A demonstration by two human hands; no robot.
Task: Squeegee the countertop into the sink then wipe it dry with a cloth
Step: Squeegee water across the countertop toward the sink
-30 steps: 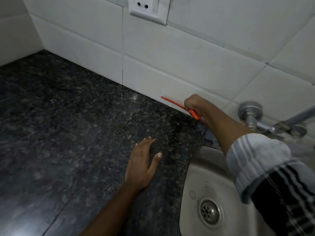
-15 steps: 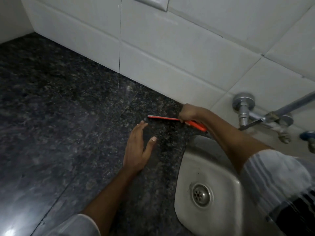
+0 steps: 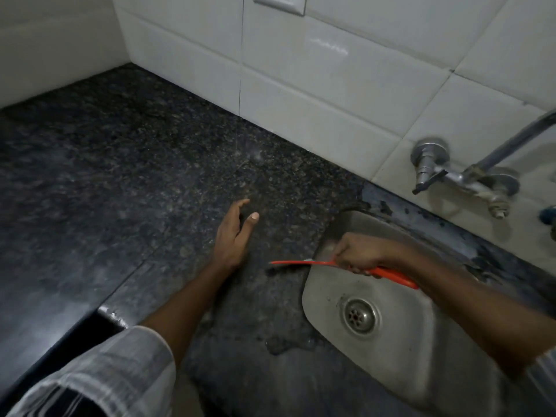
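Note:
My right hand [image 3: 359, 252] is shut on a red squeegee [image 3: 296, 262]. Its blade lies on the dark speckled granite countertop [image 3: 126, 182] at the left rim of the steel sink [image 3: 400, 350], and its red handle sticks out behind my fist over the basin. My left hand [image 3: 234, 233] rests on the countertop to the left of the blade, fingers apart and holding nothing. A small puddle [image 3: 285, 343] sits on the granite by the sink's near-left rim. No cloth is in view.
A white tiled wall [image 3: 316, 85] runs along the back, with a socket plate [image 3: 279, 3] at the top. A chrome tap [image 3: 451, 173] juts from the wall above the sink. The countertop's front edge [image 3: 111, 314] drops off at lower left.
My right hand has drawn the squeegee from the back wall toward me along the sink's left rim. My left hand has stayed on the counter, and the view has tilted down.

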